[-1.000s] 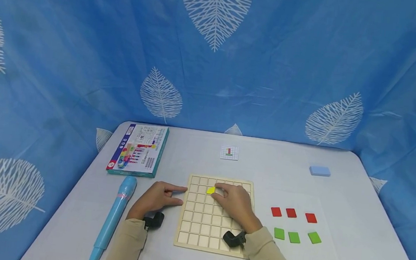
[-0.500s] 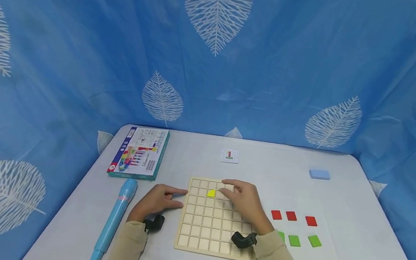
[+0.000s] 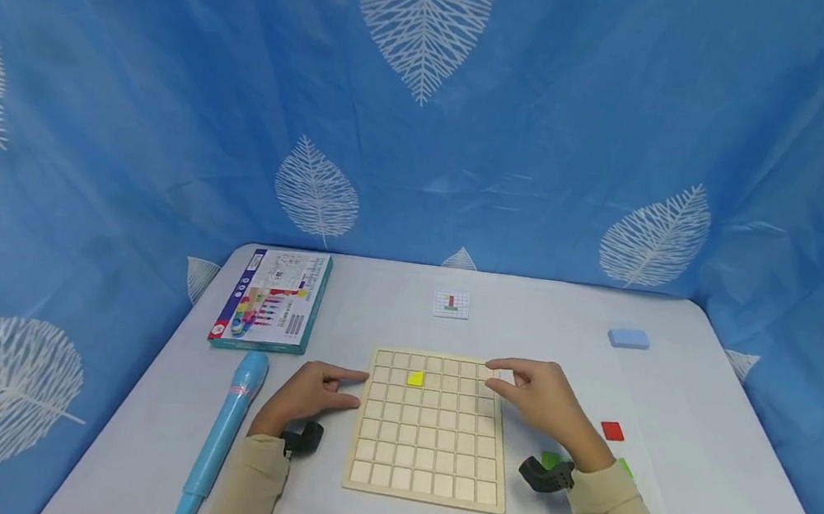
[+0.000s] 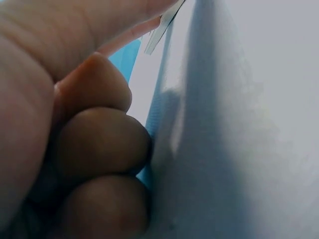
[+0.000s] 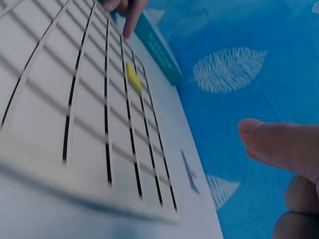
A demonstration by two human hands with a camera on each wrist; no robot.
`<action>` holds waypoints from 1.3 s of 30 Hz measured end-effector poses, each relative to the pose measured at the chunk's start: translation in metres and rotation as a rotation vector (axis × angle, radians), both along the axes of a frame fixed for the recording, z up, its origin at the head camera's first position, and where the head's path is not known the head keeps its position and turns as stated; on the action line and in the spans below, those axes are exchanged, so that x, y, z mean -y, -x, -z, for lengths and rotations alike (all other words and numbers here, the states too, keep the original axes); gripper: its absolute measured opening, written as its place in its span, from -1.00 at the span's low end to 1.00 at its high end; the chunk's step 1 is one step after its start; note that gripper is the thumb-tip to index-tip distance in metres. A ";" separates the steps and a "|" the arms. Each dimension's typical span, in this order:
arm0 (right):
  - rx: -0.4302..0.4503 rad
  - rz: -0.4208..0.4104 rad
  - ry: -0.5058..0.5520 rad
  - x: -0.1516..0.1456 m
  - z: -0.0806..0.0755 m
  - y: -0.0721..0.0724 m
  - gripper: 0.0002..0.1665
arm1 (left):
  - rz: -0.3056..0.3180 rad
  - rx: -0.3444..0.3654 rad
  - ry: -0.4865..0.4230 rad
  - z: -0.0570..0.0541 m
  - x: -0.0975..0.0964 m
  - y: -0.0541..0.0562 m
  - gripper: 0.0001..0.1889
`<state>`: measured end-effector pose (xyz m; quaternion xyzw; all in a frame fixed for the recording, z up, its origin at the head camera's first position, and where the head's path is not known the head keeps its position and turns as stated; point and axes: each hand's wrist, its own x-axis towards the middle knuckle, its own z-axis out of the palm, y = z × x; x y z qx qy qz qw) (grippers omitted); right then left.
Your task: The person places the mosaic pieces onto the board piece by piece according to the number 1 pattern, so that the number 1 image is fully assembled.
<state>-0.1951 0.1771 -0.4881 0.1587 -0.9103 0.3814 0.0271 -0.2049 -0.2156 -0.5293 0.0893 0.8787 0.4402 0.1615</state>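
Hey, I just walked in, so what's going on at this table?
Someone is working at a wooden grid board. Their left hand touches its left edge; the right hand, holding nothing, is over the far right corner. One yellow tile lies on the grid. A red tile and partly hidden green tiles lie to the board's right.

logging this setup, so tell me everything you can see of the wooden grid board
The wooden grid board looks like pale bare wood, squarish, with a plain rim and thin strips dividing it into square cells. It lies flat on the white table. A yellow tile lies in the second row from the far edge, third from left. The left hand touches the board's left edge with the index fingertip. The right hand is at its far right corner; contact there is unclear.
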 end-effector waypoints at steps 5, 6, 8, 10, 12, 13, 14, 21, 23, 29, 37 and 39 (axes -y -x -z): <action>0.037 0.038 -0.053 -0.031 0.007 -0.009 -0.66 | -0.010 0.012 0.001 0.002 -0.001 -0.001 -0.54; 0.048 0.053 -0.062 -0.037 0.009 -0.011 -0.66 | -0.011 0.010 0.000 0.003 -0.002 -0.001 -0.54; 0.073 0.086 -0.074 -0.047 0.013 -0.016 -0.67 | -0.013 0.008 -0.005 0.003 -0.002 -0.001 -0.55; 0.107 0.114 -0.079 -0.057 0.017 -0.023 -0.67 | -0.012 0.009 -0.007 0.003 -0.003 -0.002 -0.55; 0.138 0.131 -0.084 -0.065 0.022 -0.029 -0.66 | -0.012 0.013 -0.006 0.003 -0.003 -0.002 -0.54; 0.148 0.137 -0.089 -0.069 0.025 -0.032 -0.66 | -0.011 0.014 -0.005 0.003 -0.003 -0.002 -0.54; 0.159 0.143 -0.091 -0.072 0.027 -0.035 -0.65 | -0.011 0.014 -0.006 0.002 -0.003 -0.002 -0.54; 0.210 0.203 -0.112 -0.083 0.034 -0.045 -0.53 | -0.002 -0.010 -0.010 0.001 -0.004 -0.001 -0.56; 0.228 0.211 -0.110 -0.084 0.036 -0.045 -0.50 | 0.001 -0.010 -0.009 0.001 -0.004 -0.001 -0.55; 0.218 0.211 -0.108 -0.087 0.044 -0.046 -0.47 | -0.004 0.008 -0.008 0.000 -0.004 -0.002 -0.54; 0.186 0.179 -0.108 -0.087 0.045 -0.044 -0.53 | 0.010 -0.018 -0.009 0.000 -0.002 0.000 -0.53; 0.182 0.179 -0.113 -0.087 0.046 -0.044 -0.56 | 0.013 -0.017 -0.009 -0.001 -0.002 0.000 -0.53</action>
